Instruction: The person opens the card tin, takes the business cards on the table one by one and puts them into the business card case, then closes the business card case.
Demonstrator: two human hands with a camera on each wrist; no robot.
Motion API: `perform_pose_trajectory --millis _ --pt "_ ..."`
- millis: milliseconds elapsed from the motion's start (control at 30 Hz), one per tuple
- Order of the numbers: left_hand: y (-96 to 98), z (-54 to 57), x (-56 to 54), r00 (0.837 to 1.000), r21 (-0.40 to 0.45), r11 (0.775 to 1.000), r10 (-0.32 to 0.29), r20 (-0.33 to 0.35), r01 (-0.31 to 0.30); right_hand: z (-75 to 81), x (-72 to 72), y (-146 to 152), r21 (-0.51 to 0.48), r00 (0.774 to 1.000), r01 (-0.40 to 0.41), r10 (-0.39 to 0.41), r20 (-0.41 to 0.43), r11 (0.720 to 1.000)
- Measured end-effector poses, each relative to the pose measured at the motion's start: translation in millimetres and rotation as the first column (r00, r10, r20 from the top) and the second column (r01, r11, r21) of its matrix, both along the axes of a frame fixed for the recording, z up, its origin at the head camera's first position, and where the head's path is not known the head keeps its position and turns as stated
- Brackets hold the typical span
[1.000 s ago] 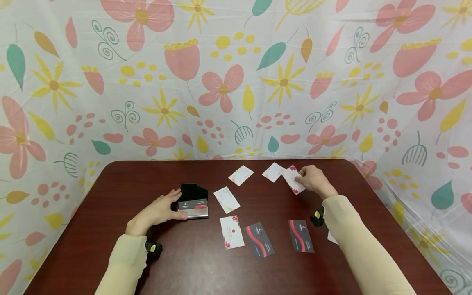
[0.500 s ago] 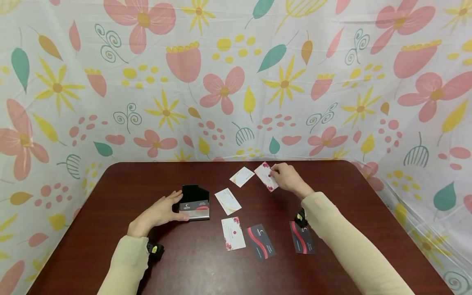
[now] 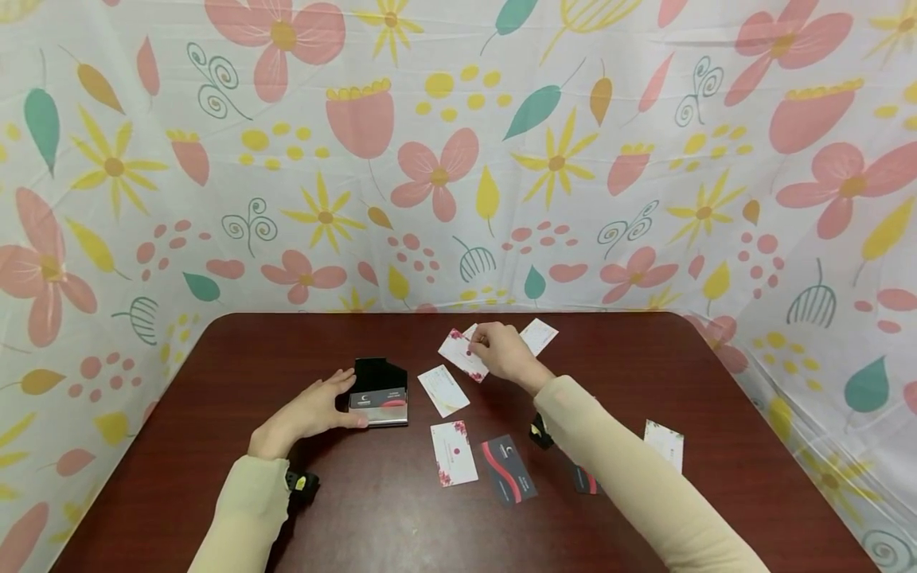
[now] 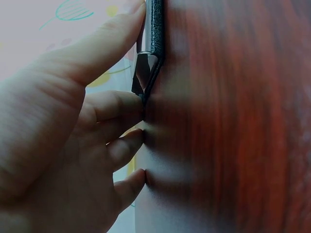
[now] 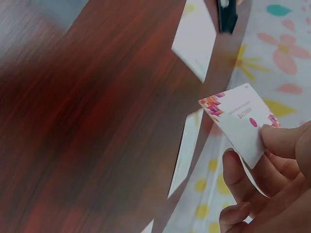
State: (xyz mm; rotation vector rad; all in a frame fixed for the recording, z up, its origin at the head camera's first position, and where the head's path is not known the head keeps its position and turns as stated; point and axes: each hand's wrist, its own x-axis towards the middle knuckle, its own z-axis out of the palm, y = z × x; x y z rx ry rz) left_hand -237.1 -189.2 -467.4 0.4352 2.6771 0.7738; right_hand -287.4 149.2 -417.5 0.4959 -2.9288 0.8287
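My left hand (image 3: 308, 410) rests at the left side of an opened business card case (image 3: 387, 415), thumb on its silver front. In the left wrist view the fingertips (image 4: 138, 177) touch the table beside the case. Grey cards with a red wave (image 3: 372, 398) stand in the case, its black lid (image 3: 374, 372) tipped back. My right hand (image 3: 505, 354) pinches a white business card (image 5: 240, 119) with pink floral corners between thumb and fingers. In the head view that card overlaps another white card (image 3: 470, 329) near the back edge.
On the dark red table (image 3: 344, 509) lie a white card with yellow marks (image 3: 444, 391), a pink-flowered card (image 3: 454, 454) and a grey card (image 3: 509, 469). Another grey card (image 3: 587, 482) is partly under the right sleeve. More white cards (image 3: 665, 444) lie right. A flowered cloth (image 3: 430, 239) hangs behind.
My right hand has moved left along the back of the table with the pink-flowered card, passing over one white card to another. My left hand has stayed at the case.
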Motion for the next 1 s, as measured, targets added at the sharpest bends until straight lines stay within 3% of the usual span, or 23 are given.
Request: perform_pose_trajectory --millis 400,1000 --pt "-0.4 1.3 1.6 1.0 -0.001 1.0 -0.008 -0.023 0.008 9.0 3.4 -50.1 -0.053 0.994 -0.097 0.1 0.054 0.994" --pt "-0.9 0.3 -1.5 0.999 -0.014 1.0 -0.018 -0.048 0.018 -6.7 -7.1 -96.4 -0.099 0.975 -0.181 0.192 0.111 0.979"
